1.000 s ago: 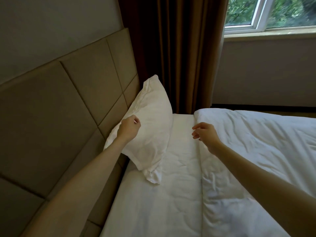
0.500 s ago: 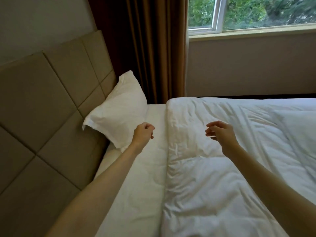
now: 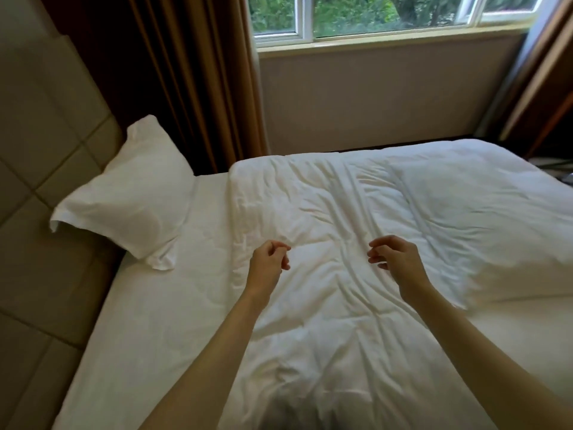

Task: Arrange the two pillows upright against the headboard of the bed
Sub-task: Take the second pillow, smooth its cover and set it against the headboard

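One white pillow leans upright against the tan padded headboard at the far left of the bed. No second pillow can be told apart in view. My left hand hovers over the white duvet, well to the right of the pillow, fingers loosely curled and holding nothing. My right hand hangs over the duvet too, fingers apart and curved, empty.
A bare strip of white sheet runs between headboard and duvet. Brown curtains hang behind the pillow. A window and wall lie beyond the bed's far side.
My left hand let go of the pillow and moved right over the duvet. The right hand drifted right as well. The view swung right, away from the headboard.
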`<state>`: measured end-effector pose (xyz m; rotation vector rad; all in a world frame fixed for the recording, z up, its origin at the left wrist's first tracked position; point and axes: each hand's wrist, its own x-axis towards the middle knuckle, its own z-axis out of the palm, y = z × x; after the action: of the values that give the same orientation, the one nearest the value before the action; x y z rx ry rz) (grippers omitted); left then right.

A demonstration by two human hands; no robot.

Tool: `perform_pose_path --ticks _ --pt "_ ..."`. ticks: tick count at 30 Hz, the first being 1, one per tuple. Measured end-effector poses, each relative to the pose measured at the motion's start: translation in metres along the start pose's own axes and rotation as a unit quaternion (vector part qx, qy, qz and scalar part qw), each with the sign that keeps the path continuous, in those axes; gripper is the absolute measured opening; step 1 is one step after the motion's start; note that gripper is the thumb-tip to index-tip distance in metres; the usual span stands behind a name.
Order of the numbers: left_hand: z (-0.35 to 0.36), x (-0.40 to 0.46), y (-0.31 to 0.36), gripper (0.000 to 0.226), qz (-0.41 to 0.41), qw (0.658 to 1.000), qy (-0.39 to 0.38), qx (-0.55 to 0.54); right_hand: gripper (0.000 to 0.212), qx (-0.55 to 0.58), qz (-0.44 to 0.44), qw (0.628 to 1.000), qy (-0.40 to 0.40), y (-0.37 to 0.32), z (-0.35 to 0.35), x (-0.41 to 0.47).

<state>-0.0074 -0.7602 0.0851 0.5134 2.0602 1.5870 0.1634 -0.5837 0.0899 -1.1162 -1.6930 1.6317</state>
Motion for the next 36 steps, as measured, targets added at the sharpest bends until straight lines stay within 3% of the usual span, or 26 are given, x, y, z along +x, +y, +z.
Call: perform_pose_path --ticks 9,15,24,36 --pt "0.048 -0.023 -0.022 0.021 -0.028 0.996 -0.087 0.002 0.019 0.024 0.017 0.998 0.056 0.027 -0.052 -0.031" --pt "0.119 -0.019 -0.025 0.021 -0.047 0.990 -0.132 0.016 0.020 0.043 0.057 0.990 0.122 0.057 -0.118 -0.024" --pt "0.311 0.025 -0.020 0.023 -0.069 0.991 -0.114 0.011 0.026 0.026 0.063 0.983 0.169 0.100 -0.263 0.096" --pt "0.539 0.104 0.005 0.018 -0.100 0.988 -0.093 0.066 0.018 -0.145 0.062 0.970 0.186 0.125 -0.455 0.262"
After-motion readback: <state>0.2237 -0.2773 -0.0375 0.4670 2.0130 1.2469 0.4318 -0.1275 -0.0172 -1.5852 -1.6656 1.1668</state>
